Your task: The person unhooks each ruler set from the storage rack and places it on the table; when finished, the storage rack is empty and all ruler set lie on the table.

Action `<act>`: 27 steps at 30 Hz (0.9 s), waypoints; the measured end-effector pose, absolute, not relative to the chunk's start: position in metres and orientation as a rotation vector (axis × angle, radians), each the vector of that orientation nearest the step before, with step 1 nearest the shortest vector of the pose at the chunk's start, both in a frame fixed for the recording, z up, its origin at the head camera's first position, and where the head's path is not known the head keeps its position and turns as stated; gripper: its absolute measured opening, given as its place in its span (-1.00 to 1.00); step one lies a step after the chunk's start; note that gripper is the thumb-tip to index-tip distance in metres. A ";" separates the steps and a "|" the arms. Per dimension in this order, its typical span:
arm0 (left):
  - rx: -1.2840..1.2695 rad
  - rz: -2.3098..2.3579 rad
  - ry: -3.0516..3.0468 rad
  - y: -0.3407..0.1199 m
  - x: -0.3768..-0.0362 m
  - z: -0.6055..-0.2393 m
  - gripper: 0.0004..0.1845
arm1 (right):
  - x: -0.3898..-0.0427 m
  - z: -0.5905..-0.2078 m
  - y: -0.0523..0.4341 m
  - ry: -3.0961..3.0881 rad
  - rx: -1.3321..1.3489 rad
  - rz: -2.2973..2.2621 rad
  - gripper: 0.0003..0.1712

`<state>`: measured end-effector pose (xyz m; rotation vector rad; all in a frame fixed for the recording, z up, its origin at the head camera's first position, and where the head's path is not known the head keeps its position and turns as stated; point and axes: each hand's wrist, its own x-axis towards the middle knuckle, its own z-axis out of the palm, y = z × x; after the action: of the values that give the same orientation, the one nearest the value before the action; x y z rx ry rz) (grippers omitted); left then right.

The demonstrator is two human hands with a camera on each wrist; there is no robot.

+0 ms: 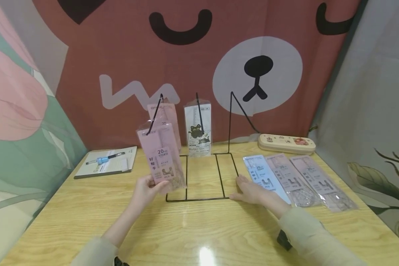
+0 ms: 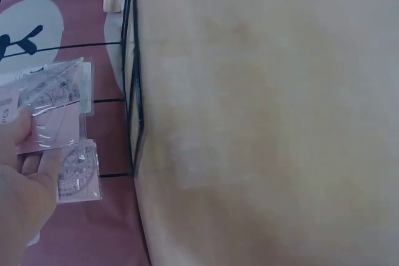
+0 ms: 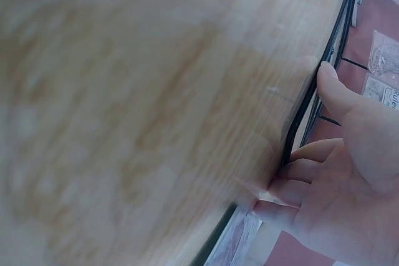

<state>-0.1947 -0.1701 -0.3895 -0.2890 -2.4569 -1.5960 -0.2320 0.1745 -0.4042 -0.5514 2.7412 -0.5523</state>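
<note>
A pink ruler-set packet in clear plastic is pinched near its lower end by my left hand, thumb in front. Its top is at the left hook of a black wire display rack. Behind it hangs another pink packet. A white packet with black cats hangs from the middle hook, and the right hook carries nothing. My right hand touches the rack's front right corner, thumb against the wire and fingers beside it.
On the table's right lie a blue packet and two pink packets. A cream pencil case is behind them. At the left, a notebook bears a blue-and-black pen. A bear-print cloth hangs behind.
</note>
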 end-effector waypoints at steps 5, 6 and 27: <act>-0.379 -1.544 -2.385 -0.175 -0.174 -0.396 -0.76 | -0.232 -0.405 0.176 2.733 -0.552 -0.557 -0.01; -0.387 -1.526 -2.372 -0.176 -0.170 -0.397 -0.77 | -0.232 -0.405 0.177 2.732 -0.552 -0.557 -0.01; -0.082 -1.530 -2.205 -0.244 -0.132 -0.385 -0.75 | -0.233 -0.405 0.176 2.748 -0.558 -0.544 -0.01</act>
<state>-0.1319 -0.2439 -0.3853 -0.0819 -2.2052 -1.5297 -0.2329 0.1757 -0.4053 -0.5583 2.7483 -0.5444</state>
